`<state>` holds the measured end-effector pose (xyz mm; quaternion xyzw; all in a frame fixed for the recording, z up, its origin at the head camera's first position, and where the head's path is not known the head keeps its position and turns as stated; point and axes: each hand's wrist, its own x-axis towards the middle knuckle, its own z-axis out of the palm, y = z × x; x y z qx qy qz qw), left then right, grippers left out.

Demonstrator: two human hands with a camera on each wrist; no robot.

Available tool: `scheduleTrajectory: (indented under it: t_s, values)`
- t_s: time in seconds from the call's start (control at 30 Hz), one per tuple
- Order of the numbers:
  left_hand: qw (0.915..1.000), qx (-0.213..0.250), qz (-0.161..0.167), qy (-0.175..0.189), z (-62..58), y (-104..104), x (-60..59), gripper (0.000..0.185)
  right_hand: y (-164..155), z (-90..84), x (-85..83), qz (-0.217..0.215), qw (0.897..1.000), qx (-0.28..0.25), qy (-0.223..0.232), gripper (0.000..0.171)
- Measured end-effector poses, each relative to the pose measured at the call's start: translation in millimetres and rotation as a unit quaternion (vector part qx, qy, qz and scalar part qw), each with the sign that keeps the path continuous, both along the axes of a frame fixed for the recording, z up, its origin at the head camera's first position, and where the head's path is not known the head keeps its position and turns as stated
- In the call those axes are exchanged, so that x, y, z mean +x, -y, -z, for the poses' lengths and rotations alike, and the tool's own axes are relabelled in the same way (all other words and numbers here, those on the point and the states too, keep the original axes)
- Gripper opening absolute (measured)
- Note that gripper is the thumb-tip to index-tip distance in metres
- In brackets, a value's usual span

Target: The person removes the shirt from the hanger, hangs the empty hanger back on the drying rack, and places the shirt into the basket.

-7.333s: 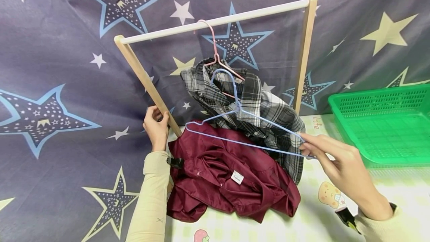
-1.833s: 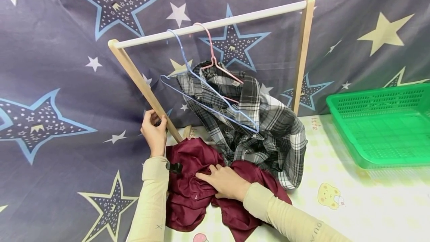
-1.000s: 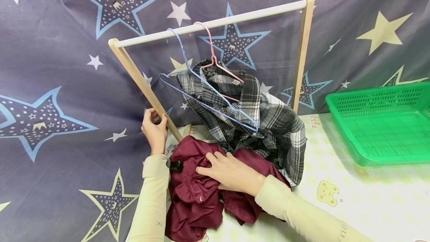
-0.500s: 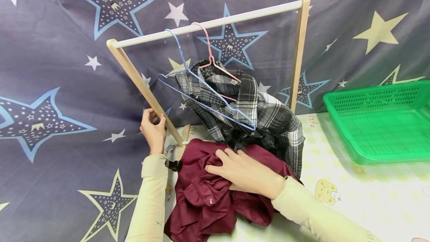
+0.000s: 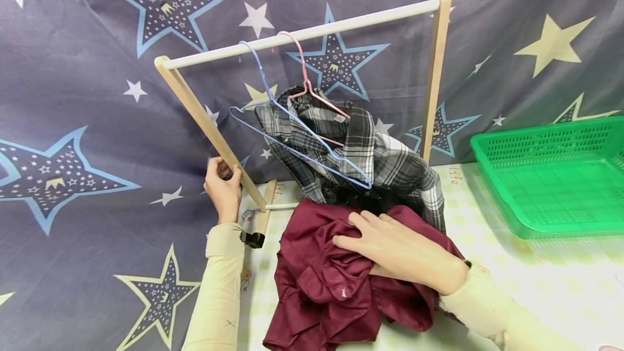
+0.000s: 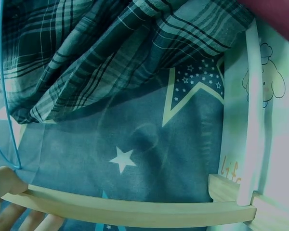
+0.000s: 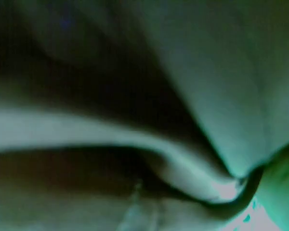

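My left hand [image 5: 223, 188] holds the left wooden post of a small clothes rack [image 5: 207, 123], thumb on one side and fingers on the other, as the left wrist view also shows. My right hand [image 5: 395, 245] grips a bunched maroon shirt [image 5: 322, 291] in front of the rack, its fingertips partly sunk in the folds. From the rack's white rail hang a bare blue hanger [image 5: 302, 153] and, to its right, a pink hanger [image 5: 305, 69] bearing a black-and-white plaid shirt [image 5: 397, 161]. Cloth fills the right wrist view, dark and blurred.
A green plastic basket [image 5: 560, 177] stands on the table to the right. Pale checked cloth with cartoon prints covers the table [image 5: 526, 297]. Behind the rack hangs a dark curtain [image 5: 112, 161] with stars.
Earlier my right hand held the blue hanger, which now hangs on the rail. That hand has since taken the maroon shirt and drawn it rightward, uncovering the rack's left foot. My left hand stays put.
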<state>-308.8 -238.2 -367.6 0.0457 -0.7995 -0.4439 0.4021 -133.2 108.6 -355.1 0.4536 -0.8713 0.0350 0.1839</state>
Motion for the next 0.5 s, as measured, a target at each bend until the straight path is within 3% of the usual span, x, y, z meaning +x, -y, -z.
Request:
scheduleTrajectory:
  t_s: [0.5]
  values:
    - [1.0000,0.008,-0.002,0.006,0.0,-1.0,0.2,0.023,-55.6,-12.6,9.0,0.005,1.000,-0.018,0.010,0.077]
